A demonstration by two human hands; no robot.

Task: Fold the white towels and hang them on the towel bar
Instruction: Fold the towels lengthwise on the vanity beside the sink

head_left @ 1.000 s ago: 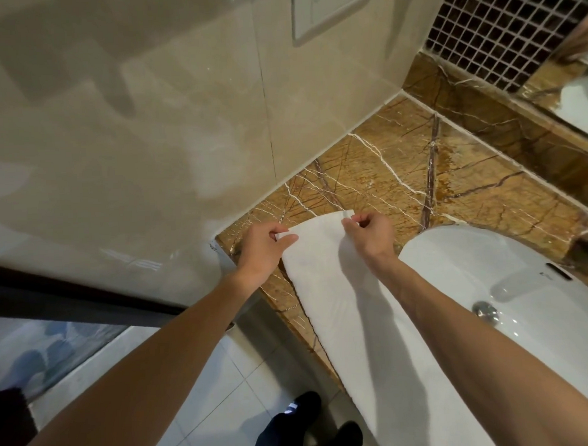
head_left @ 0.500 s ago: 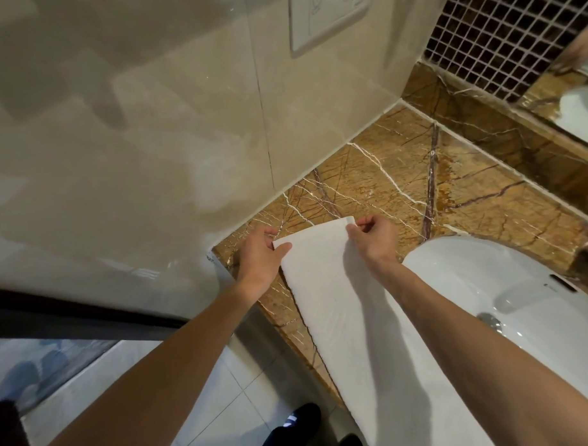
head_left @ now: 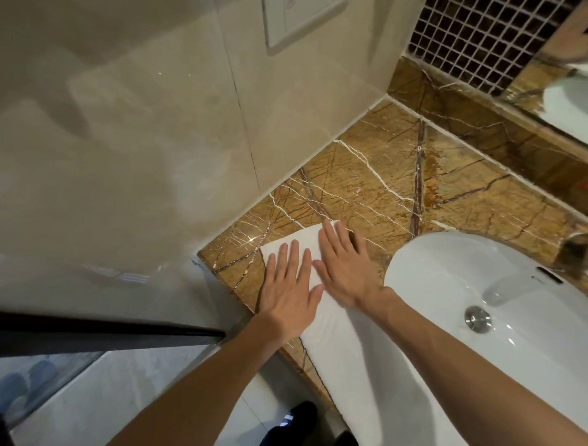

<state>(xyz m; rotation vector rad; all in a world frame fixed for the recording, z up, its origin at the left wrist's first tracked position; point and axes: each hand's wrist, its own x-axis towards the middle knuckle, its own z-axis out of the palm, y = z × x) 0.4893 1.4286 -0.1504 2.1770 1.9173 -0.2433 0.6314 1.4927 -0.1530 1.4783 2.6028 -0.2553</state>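
Observation:
A white towel (head_left: pixel 354 361), folded into a long narrow strip, lies on the brown marble counter (head_left: pixel 377 180) and runs from its far end toward me along the counter's front edge. My left hand (head_left: pixel 288 286) rests flat on the towel's far left part, fingers spread. My right hand (head_left: pixel 346 267) lies flat beside it on the far right part, fingers extended over the towel's end. Neither hand grips the cloth. No towel bar is in view.
A white sink basin (head_left: pixel 488 302) with a metal drain (head_left: pixel 477 319) sits right of the towel. A beige tiled wall (head_left: pixel 133 145) with a white switch plate (head_left: pixel 305 12) stands behind. A mirror (head_left: pixel 568 89) and dark mosaic tiles (head_left: pixel 479 29) are at the back right.
Both hands have let go of the towel's far corners, which they were pinching, and now lie flat and open on top of it.

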